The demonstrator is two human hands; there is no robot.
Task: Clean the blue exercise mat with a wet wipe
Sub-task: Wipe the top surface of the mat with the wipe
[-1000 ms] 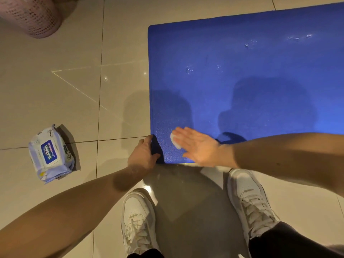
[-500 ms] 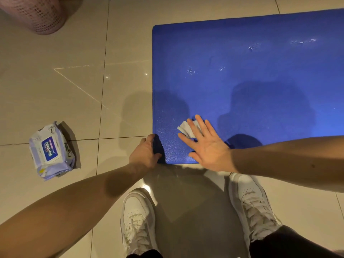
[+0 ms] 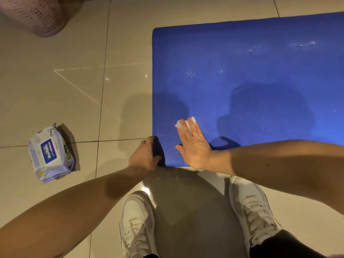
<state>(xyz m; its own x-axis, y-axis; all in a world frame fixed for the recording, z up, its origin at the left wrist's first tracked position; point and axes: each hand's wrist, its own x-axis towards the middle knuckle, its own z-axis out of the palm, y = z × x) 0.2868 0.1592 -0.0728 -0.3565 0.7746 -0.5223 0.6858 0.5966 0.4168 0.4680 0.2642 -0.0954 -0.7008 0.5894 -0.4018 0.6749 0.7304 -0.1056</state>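
Dim warm light, hard shadows

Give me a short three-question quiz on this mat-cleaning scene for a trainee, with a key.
1. True or false: the right hand presses the wipe onto the mat with straight fingers.
2. Which hand grips the mat's near corner? A) the left hand, B) the right hand, C) neither.
3. Fill in: the pack of wipes lies on the ___, left of the mat.
Key: 1 true; 2 A; 3 floor.
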